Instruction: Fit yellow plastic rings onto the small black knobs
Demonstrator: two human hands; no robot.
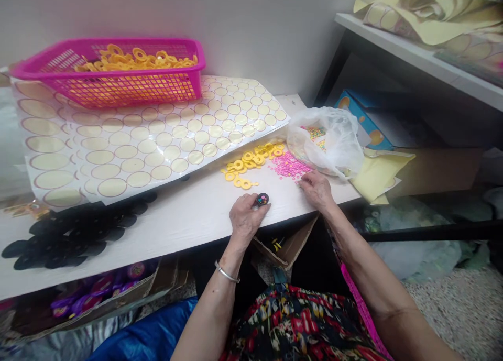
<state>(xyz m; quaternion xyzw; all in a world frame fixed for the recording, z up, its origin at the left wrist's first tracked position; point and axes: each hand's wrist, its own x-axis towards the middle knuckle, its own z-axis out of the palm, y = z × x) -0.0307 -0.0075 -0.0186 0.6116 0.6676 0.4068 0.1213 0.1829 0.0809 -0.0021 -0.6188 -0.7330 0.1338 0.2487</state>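
My left hand is closed around a small round black container, with its open end up and several coloured bits inside. To the right, the fingertips of my right hand are pinched together at the near edge of a spread of tiny pink beads; whether they hold a bead is too small to tell. Yellow ring-shaped pieces with short stems lie left of the beads. Just behind my right hand, a white plastic bag gapes around more multicoloured beads.
A pink basket full of yellow pieces stands on sheets of round stickers. Flat black pieces are heaped at left. Below the table edge is a cardboard box; a shelf juts in at right.
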